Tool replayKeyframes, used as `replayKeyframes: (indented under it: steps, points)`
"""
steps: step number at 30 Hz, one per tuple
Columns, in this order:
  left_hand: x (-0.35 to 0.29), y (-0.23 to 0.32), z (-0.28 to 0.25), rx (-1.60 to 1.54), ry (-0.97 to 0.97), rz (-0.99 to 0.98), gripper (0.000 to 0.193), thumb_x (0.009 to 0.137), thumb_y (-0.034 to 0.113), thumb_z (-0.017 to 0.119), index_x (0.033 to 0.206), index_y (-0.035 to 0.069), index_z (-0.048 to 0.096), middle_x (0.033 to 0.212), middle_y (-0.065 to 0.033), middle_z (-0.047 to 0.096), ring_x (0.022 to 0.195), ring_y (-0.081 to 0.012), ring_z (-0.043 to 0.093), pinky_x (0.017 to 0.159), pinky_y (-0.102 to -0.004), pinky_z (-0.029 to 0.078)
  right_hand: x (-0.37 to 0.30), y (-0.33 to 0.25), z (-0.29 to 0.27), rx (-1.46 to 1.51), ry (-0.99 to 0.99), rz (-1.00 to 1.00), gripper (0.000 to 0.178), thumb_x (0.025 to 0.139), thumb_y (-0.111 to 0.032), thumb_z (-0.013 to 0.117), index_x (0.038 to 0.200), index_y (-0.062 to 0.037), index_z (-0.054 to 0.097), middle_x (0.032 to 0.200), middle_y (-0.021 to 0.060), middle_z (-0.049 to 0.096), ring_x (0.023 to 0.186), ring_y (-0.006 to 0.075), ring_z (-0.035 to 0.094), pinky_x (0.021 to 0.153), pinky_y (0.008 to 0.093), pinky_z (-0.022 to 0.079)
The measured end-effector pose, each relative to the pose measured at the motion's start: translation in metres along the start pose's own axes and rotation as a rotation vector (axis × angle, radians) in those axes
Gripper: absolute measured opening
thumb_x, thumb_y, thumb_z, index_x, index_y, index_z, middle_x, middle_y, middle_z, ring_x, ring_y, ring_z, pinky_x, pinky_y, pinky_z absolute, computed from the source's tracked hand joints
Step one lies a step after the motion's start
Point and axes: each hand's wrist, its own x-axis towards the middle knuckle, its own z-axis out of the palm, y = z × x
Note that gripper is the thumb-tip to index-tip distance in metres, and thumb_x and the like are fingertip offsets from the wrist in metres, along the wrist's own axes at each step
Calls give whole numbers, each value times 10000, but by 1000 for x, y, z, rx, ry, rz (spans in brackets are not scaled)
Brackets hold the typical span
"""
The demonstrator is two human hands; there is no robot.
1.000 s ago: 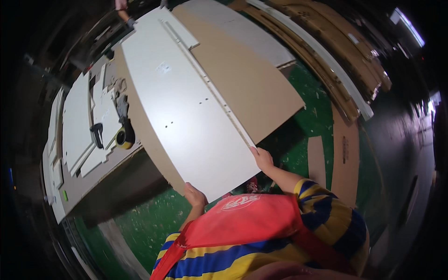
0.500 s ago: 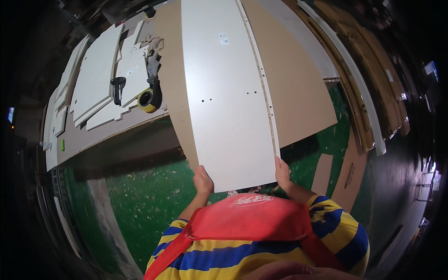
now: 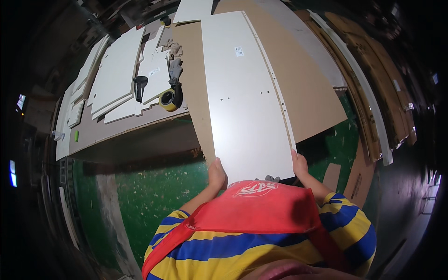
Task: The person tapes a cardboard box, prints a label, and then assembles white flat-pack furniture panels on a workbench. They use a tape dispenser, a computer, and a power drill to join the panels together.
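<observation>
- Left hand (image 3: 217, 172) grips the near left corner of a long white panel (image 3: 247, 93), fingers closed on its edge
- Right hand (image 3: 299, 164) clasps the near right corner
- The panel runs up the frame's centre over a brown board (image 3: 308, 88)
- Tape roll (image 3: 168, 99) lies on the table (image 3: 121, 128), upper left

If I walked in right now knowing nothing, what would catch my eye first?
A long white panel fills the middle, gripped at its near end by the left hand and right hand, and lying over a brown board. To the left, a worktable carries smaller white pieces and a yellow tape roll. Below is a green floor.
</observation>
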Motion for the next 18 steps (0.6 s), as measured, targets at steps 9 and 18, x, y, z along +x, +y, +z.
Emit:
replayKeyframes:
  steps: [9,18]
  points:
    - [-7,23,13,17,102,-36,521,1012,385,340,938,-57,607,887,-295,623,844,-433,613,750,-465,458,143,42,-95,237,718,-191,360,888,-309,654,979,24,553,811,110,543,720,240,546,701,375,461]
    - [-35,28,2,103,65,-60,540,1014,395,361,874,-70,598,772,-260,604,691,-358,576,692,-445,451,176,56,-77,1096,206,293,358,932,-402,613,1008,-53,593,759,-2,579,511,63,451,425,229,334]
